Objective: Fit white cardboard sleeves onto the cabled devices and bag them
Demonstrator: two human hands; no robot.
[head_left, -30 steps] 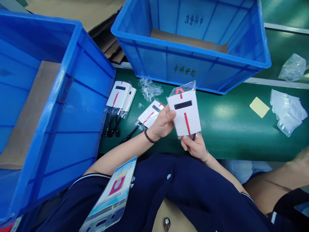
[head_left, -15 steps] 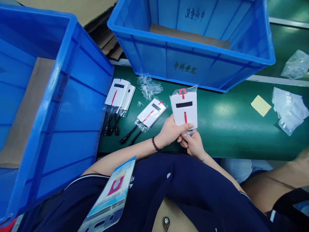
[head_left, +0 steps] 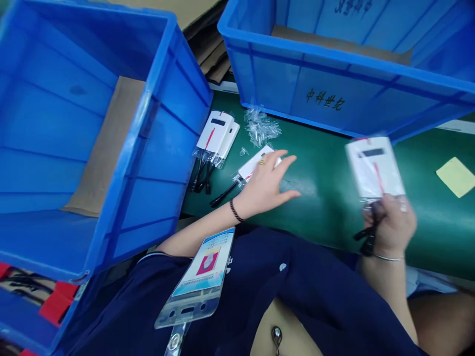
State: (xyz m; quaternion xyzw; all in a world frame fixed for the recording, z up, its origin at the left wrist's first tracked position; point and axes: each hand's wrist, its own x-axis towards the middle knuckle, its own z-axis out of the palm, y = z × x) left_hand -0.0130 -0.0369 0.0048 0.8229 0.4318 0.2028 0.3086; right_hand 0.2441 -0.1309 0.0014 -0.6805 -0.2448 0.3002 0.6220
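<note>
My right hand grips a white flat device in a clear bag by its lower end, where black cables hang down. Dark and red markings show on the device's face. My left hand is open with its fingers spread, over a second bagged white device on the green table; I cannot tell whether it touches. The hand hides much of that device, and a black cable pokes out to its left. Farther left lie more bagged white devices, overlapping, with their black cables toward me.
A blue crate stands at the left and another blue crate at the back. Small clear plastic pieces lie behind my left hand. A yellow paper note lies at the right on the green table.
My hands have parted. The left hand has let go of the bagged device and opened over the one on the table. My right hand has carried its device to the right. The view has shifted.
</note>
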